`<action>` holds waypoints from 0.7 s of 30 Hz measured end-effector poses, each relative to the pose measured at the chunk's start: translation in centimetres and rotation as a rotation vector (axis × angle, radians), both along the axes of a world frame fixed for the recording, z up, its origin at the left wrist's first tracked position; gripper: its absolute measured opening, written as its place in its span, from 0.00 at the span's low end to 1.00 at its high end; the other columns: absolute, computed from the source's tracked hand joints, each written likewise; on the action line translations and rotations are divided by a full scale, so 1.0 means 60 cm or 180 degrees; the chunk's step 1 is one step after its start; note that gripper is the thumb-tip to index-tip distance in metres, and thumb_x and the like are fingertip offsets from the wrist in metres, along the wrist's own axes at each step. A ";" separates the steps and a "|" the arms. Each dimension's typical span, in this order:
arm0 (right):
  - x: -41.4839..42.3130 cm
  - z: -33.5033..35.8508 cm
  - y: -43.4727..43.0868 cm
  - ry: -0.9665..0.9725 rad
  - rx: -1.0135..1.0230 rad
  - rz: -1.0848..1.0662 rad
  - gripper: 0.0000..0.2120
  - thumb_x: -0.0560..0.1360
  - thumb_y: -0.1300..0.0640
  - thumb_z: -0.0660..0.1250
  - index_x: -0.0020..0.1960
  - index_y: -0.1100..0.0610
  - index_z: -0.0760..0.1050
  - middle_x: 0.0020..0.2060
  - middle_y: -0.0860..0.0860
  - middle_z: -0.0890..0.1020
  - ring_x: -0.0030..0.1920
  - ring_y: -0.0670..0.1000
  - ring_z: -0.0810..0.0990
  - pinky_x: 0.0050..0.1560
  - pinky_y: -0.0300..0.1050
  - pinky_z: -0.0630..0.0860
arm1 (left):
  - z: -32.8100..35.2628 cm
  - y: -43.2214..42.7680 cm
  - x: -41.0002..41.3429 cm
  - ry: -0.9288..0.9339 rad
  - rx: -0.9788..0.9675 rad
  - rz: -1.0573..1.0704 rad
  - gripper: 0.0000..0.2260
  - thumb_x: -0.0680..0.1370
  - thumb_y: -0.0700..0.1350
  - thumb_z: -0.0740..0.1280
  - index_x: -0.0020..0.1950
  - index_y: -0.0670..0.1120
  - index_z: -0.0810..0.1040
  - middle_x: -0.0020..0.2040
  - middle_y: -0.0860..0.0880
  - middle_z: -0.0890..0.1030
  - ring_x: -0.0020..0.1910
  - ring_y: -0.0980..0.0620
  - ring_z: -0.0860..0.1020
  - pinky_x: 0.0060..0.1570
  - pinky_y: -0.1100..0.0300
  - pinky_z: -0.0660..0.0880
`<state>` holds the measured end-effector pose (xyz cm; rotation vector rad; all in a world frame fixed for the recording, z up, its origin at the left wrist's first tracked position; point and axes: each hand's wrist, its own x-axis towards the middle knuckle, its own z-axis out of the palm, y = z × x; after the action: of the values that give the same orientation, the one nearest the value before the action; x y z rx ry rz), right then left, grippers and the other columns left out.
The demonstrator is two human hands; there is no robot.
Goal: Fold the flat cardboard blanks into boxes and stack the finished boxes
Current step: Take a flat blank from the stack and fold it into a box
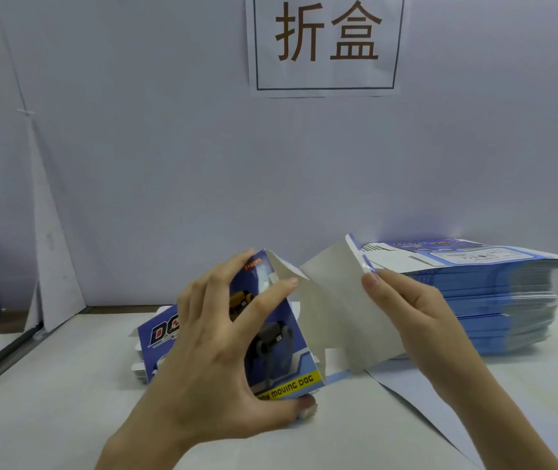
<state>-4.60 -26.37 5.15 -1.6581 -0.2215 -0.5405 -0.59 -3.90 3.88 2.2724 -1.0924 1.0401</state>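
Nearest, the left hand (213, 337) clasps the printed face of the half-opened blank (279, 354), thumb under its bottom edge. The right hand (406, 310) pinches its grey flap (332, 300), out at two o'clock. The blank's long axis stands upright on the table (67, 401); the flat stack (501, 300) lies at three o'clock.

Our left hand (216, 347) is spread wide, thumb hooked under the lower edge of the cardboard blank (332, 300), fingers fanned up across its printed face. Our right hand (406, 310) pinches the blank's upper flap, thumb on top (its other fingers are hidden behind). Left forearm (142, 446) and right forearm (508, 418) rise bare from below.
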 end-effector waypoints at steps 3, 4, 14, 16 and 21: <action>0.007 -0.008 0.015 -0.0038 0.0103 0.0099 0.15 0.74 0.47 0.64 0.51 0.55 0.82 0.41 0.58 0.82 0.40 0.48 0.77 0.38 0.39 0.71 | -0.005 -0.009 0.000 -0.0062 -0.0030 0.0021 0.38 0.60 0.71 0.68 0.65 0.55 0.68 0.71 0.44 0.63 0.65 0.47 0.65 0.59 0.47 0.71; 0.012 -0.014 0.021 -0.0060 0.0189 0.0042 0.11 0.76 0.50 0.63 0.49 0.50 0.84 0.40 0.53 0.84 0.39 0.46 0.77 0.38 0.38 0.72 | -0.005 -0.011 0.000 -0.0083 -0.0029 0.0025 0.37 0.60 0.71 0.67 0.64 0.55 0.67 0.70 0.44 0.62 0.64 0.47 0.64 0.57 0.46 0.73; 0.017 -0.039 0.009 -0.0116 0.0368 0.0373 0.25 0.73 0.74 0.69 0.53 0.43 0.83 0.40 0.36 0.83 0.37 0.35 0.79 0.37 0.26 0.73 | 0.002 -0.006 -0.004 -0.0171 -0.0153 0.0170 0.37 0.58 0.68 0.73 0.61 0.53 0.68 0.70 0.43 0.64 0.63 0.44 0.67 0.55 0.45 0.74; 0.014 -0.039 0.028 -0.0063 0.0195 0.0827 0.16 0.79 0.60 0.63 0.59 0.44 0.82 0.47 0.40 0.84 0.44 0.39 0.81 0.43 0.31 0.76 | 0.001 -0.012 -0.007 -0.0189 -0.0066 0.0213 0.36 0.60 0.69 0.69 0.63 0.53 0.69 0.72 0.42 0.65 0.65 0.43 0.68 0.60 0.45 0.71; 0.004 -0.037 0.081 -0.0007 -0.0231 0.0966 0.21 0.79 0.47 0.57 0.71 0.36 0.68 0.67 0.37 0.76 0.68 0.41 0.73 0.66 0.40 0.73 | 0.000 -0.019 -0.009 -0.0276 -0.0145 0.0211 0.37 0.61 0.69 0.69 0.63 0.52 0.69 0.70 0.44 0.65 0.65 0.46 0.68 0.61 0.47 0.67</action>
<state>-4.37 -21.51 2.96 -1.6554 -0.4902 -0.3076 -1.15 -5.05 3.87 2.2600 -1.0224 1.1877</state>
